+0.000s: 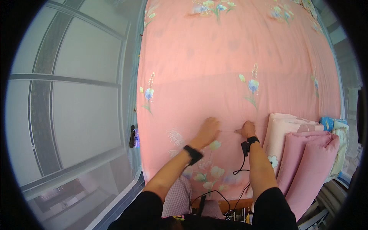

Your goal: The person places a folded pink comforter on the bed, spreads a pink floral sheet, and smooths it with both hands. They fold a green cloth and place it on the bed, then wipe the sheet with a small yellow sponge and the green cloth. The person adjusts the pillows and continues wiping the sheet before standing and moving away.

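Pink floral bedsheet point(230, 57) is covering the bed and filling most of the view, with a large window point(73, 96) running along the bed's left edge. Both hands are resting on the sheet near the bed's near edge — the left hand point(208, 128) is lying open and flat, palm down, while the right hand point(247, 128) is curling closed, pinching a fold of the sheet. Pink pillows point(306, 161) are sitting stacked at the bed's near right corner.
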{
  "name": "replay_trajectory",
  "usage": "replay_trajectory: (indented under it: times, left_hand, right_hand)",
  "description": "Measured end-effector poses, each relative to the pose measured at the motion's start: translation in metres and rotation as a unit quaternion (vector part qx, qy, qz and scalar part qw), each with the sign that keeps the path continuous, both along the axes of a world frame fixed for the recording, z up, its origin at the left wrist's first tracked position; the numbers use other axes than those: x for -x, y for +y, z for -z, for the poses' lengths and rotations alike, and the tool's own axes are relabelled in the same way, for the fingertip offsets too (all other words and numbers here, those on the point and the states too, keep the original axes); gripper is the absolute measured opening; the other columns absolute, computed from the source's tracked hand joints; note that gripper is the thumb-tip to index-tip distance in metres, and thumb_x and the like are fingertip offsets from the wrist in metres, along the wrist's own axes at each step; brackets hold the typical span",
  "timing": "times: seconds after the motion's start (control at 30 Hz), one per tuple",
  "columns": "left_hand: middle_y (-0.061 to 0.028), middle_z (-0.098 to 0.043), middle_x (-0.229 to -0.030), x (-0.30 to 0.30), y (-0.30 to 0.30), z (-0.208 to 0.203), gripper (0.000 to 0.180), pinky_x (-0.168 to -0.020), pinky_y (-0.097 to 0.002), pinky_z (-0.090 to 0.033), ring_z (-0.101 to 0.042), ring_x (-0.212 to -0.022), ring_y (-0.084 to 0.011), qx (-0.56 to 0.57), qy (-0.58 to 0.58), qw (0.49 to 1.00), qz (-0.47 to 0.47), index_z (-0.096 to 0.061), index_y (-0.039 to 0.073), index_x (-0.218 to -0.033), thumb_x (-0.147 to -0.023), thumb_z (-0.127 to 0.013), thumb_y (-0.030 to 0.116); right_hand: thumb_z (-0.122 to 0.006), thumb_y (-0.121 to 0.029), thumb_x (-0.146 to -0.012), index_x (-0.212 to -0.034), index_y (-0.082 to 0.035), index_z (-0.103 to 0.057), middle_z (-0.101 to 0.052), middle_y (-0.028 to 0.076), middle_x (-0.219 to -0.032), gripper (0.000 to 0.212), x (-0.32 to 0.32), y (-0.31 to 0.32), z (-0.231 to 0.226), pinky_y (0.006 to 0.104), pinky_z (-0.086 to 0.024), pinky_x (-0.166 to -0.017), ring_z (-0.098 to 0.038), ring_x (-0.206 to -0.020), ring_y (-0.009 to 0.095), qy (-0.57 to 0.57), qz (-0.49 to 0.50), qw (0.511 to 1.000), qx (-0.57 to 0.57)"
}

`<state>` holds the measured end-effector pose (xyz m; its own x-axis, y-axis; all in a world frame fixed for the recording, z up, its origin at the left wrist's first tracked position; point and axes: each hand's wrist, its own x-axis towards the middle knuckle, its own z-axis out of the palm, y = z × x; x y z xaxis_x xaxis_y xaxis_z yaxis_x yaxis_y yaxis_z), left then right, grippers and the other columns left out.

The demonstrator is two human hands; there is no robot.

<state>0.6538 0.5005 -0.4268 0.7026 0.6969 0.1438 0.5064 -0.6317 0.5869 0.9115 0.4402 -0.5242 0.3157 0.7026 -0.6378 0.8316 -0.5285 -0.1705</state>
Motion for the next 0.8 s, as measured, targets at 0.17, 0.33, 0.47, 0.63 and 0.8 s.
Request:
replay_trajectory:
  times: [0.17, 0.33, 0.47, 0.63, 0.8]
  left_hand:
    - [-0.0171, -0.051, -0.129, -0.175, 0.065, 0.004, 0.042, -0.11, -0.0502, -0.03, -0.042, -0.127, -0.0355, -0.045, -0.078, 0.99, 0.106, -0.057, 0.001, -0.113, -0.076, -0.064, 0.018]
    - [-0.0116, -0.048, -0.138, -0.192, 0.156, 0.063, 0.047, -0.114, -0.0511, -0.023, -0.033, -0.137, -0.033, -0.105, -0.06, 0.969, 0.216, -0.055, 0.008, -0.125, -0.083, -0.061, 0.026]
    - [-0.0112, -0.041, -0.147, -0.045, 0.285, 0.095, 0.051, -0.117, -0.0504, -0.011, -0.026, -0.142, -0.0302, -0.077, 0.048, 0.994, 0.052, -0.048, 0.013, -0.138, -0.092, -0.055, 0.035]
    - [-0.0168, -0.02, -0.157, 0.232, 0.355, 0.086, 0.075, -0.111, -0.0627, -0.018, -0.019, -0.144, -0.0403, -0.035, 0.353, 0.865, -0.355, -0.026, 0.015, -0.152, -0.092, -0.048, 0.056]
    - [-0.0257, -0.04, -0.137, 0.217, 0.402, 0.066, 0.066, -0.1, -0.0589, -0.036, -0.039, -0.127, -0.0451, -0.052, 0.32, 0.838, -0.438, -0.039, 0.008, -0.137, -0.083, -0.062, 0.038]
  right_hand:
    - [-0.091, -0.041, -0.051, -0.109, 0.009, -0.058, -0.059, 0.026, -0.112, 0.084, -0.002, -0.005, 0.015, 0.0449, -0.046, -0.095, -0.055, -0.108, 0.041, 0.017, 0.007, 0.998, -0.059]
    - [-0.092, -0.041, -0.048, -0.11, 0.008, -0.056, -0.055, 0.027, -0.114, 0.086, 0.002, 0.0, 0.006, 0.0451, -0.047, -0.092, -0.054, -0.107, 0.04, -0.002, 0.041, 0.999, 0.027]
    - [-0.092, -0.04, -0.048, -0.107, 0.008, -0.056, -0.055, 0.026, -0.113, 0.083, 0.006, 0.007, -0.007, 0.0449, -0.046, -0.092, -0.054, -0.106, 0.04, -0.011, 0.048, 0.998, 0.045]
    - [-0.091, -0.039, -0.048, -0.104, 0.007, -0.056, -0.056, 0.025, -0.109, 0.081, 0.008, 0.009, -0.012, 0.0455, -0.046, -0.09, -0.054, -0.104, 0.039, -0.019, 0.048, 0.998, 0.035]
    - [-0.091, -0.039, -0.047, -0.102, 0.007, -0.057, -0.056, 0.025, -0.106, 0.08, 0.007, 0.01, -0.011, 0.0458, -0.047, -0.089, -0.054, -0.103, 0.039, -0.022, 0.055, 0.998, 0.038]
